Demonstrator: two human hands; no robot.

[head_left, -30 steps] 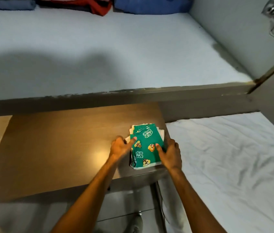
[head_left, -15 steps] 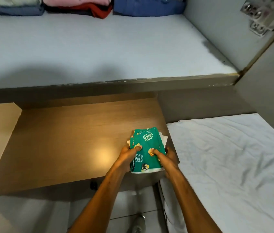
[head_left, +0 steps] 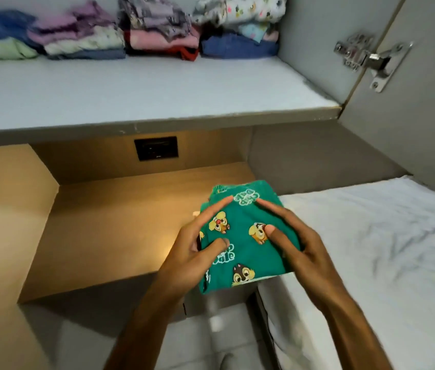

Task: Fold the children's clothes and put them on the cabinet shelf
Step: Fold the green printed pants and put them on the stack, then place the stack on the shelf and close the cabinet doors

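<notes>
The left hand (head_left: 197,247) and right hand (head_left: 295,244) clasp the folded green garment (head_left: 245,236) from both sides above the bench's (head_left: 104,222) right front corner; the cabinet shelf (head_left: 131,94) lies straight ahead and higher.

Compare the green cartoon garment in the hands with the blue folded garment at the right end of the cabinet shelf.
The green garment is printed with cartoon chipmunks; the blue garment looks plain. The green garment is held between the left hand and right hand above the wooden surface; the blue garment lies on the shelf. Nothing lies on the green garment; other clothes are stacked on the blue garment. Both are folded.
</notes>
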